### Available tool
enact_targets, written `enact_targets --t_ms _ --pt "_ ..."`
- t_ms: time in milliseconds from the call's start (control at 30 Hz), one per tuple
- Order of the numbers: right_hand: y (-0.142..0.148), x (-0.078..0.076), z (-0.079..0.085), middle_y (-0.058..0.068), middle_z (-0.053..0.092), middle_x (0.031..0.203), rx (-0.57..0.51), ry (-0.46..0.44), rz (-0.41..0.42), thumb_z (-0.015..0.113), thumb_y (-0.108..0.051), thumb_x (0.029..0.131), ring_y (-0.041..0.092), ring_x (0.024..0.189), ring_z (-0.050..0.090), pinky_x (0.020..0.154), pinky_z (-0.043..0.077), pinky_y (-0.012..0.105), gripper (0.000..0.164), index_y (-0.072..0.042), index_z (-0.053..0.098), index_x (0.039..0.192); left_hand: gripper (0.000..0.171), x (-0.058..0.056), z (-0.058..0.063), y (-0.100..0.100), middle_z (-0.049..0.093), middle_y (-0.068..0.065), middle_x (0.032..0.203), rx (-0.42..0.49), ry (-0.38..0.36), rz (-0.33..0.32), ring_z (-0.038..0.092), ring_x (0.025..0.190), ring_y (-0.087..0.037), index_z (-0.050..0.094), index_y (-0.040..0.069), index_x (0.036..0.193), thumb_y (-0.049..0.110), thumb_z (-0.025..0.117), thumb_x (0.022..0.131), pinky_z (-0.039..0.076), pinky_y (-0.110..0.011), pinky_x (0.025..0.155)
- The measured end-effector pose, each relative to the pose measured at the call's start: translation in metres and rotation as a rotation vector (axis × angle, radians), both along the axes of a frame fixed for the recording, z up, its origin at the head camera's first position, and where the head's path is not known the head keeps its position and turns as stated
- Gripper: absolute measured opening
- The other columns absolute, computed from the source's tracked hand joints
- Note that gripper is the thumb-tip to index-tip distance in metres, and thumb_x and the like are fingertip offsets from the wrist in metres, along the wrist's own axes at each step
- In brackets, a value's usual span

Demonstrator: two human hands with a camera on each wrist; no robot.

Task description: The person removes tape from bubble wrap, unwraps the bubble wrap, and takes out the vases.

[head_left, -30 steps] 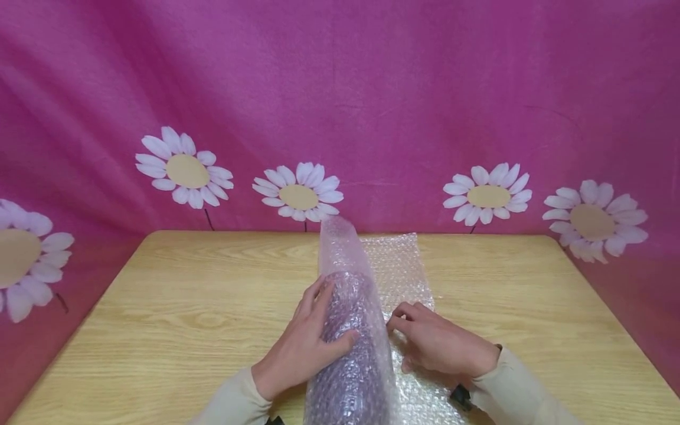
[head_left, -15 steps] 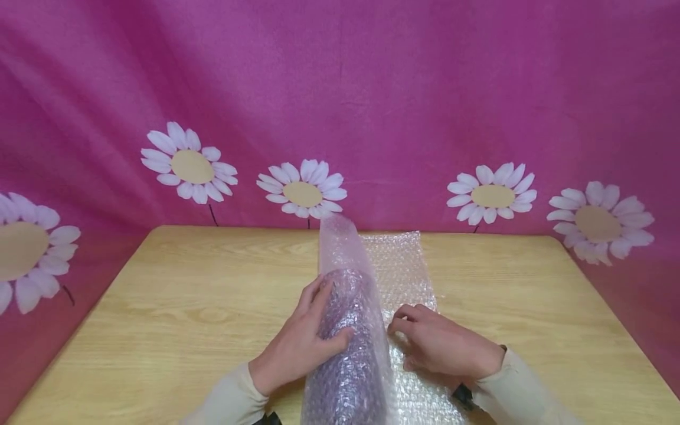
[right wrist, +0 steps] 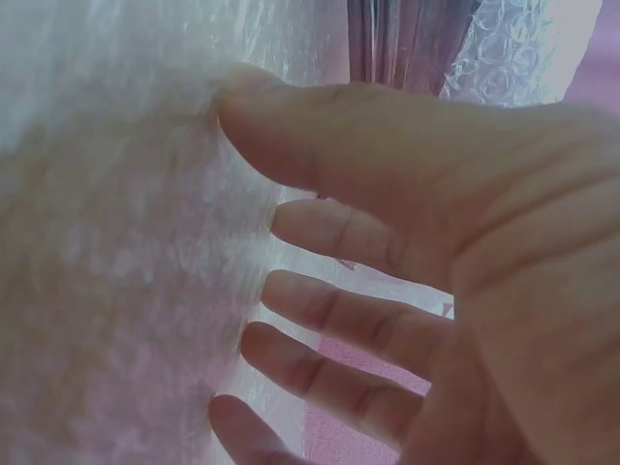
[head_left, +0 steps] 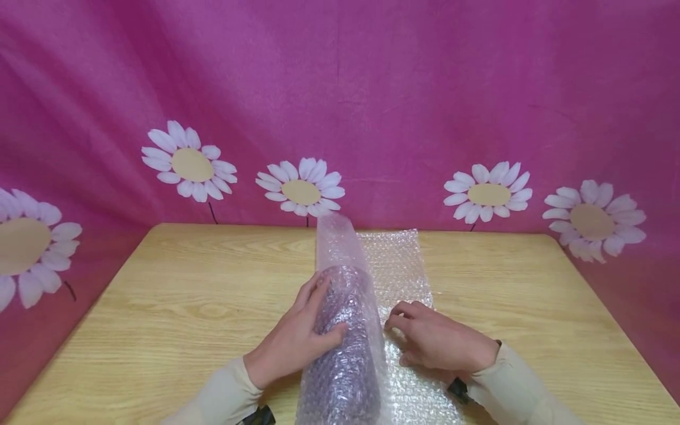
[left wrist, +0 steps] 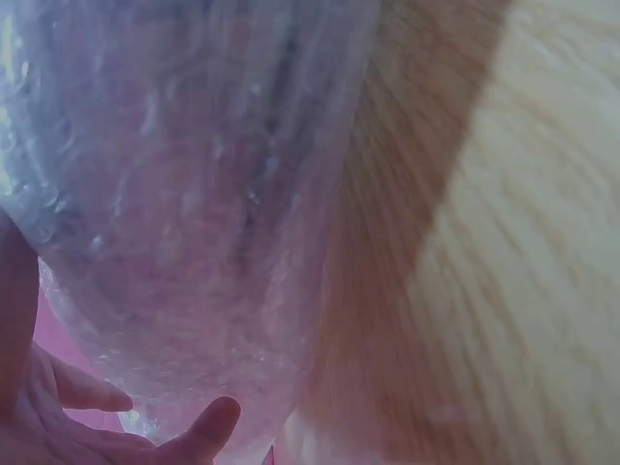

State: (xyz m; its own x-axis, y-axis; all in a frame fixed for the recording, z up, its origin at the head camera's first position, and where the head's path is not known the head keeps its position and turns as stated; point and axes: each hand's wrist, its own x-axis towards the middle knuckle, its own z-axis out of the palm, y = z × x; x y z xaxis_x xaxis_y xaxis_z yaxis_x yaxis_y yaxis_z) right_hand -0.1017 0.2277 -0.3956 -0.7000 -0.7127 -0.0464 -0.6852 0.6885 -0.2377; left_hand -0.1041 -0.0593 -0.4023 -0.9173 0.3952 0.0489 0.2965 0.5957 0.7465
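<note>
A long, rounded, purplish-grey bundle (head_left: 347, 366) wrapped in clear bubble wrap lies lengthwise on the table, running toward the far edge. What is inside it cannot be made out. My left hand (head_left: 294, 336) rests on its left side and top, with fingers spread and the thumb across the upper face. From under the bundle's right side a flat strip of bubble wrap (head_left: 395, 265) extends over the table. My right hand (head_left: 438, 339) rests on that strip beside the bundle, fingers slightly bent. In the right wrist view its fingertips (right wrist: 291, 295) touch the wrap.
The loose, thin end of bubble wrap (head_left: 337, 236) sticks out past the bundle toward the back edge. All of this lies on a light wooden table (head_left: 175, 313). Behind it hangs a magenta cloth (head_left: 393, 106) printed with white daisies.
The bundle and left hand have shifted very slightly left in the head view, partly along with a small camera movement. Both hands keep nearly the same pose.
</note>
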Motion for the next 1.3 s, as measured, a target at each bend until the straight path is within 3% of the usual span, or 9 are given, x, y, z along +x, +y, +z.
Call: enact_targets --t_ms 233,600,933,1300 --pt "-0.001 0.001 0.002 -0.003 0.062 0.123 0.005 -0.034 -0.021 0.08 -0.019 0.084 0.012 0.107 0.055 0.098 0.057 0.035 0.042 -0.015 0.065 0.123 0.094 0.0 0.002 -0.004 0.009 -0.001 0.176 -0.024 -0.018 -0.017 0.035 0.155 -0.036 0.014 0.029 0.167 0.055 0.067 0.094 0.039 -0.062 0.12" --pt "0.001 0.001 -0.003 -0.001 0.063 0.119 -0.005 0.078 0.052 0.074 -0.018 0.084 0.013 0.107 0.056 0.099 0.055 0.035 0.037 -0.014 0.064 0.12 0.095 0.0 0.006 -0.009 0.012 -0.004 0.176 -0.07 -0.038 -0.015 0.036 0.154 -0.036 0.021 0.019 0.167 0.062 0.065 0.094 0.039 -0.061 0.12" --pt "0.003 0.002 0.001 -0.001 0.062 0.124 0.016 0.022 0.021 0.077 -0.022 0.088 0.016 0.113 0.057 0.103 0.055 0.038 0.04 -0.014 0.063 0.124 0.091 -0.001 0.011 -0.014 0.021 -0.006 0.174 -0.098 -0.006 -0.036 0.038 0.154 -0.034 0.019 0.03 0.167 0.061 0.065 0.095 0.039 -0.058 0.121" --pt "0.001 0.001 0.0 -0.002 0.062 0.124 0.007 -0.037 0.013 0.081 -0.028 0.09 0.014 0.112 0.055 0.103 0.055 0.037 0.04 -0.016 0.063 0.124 0.091 0.001 0.012 -0.02 0.025 -0.011 0.172 -0.098 -0.035 -0.023 0.039 0.153 -0.035 0.028 0.019 0.165 0.06 0.067 0.094 0.04 -0.058 0.121"
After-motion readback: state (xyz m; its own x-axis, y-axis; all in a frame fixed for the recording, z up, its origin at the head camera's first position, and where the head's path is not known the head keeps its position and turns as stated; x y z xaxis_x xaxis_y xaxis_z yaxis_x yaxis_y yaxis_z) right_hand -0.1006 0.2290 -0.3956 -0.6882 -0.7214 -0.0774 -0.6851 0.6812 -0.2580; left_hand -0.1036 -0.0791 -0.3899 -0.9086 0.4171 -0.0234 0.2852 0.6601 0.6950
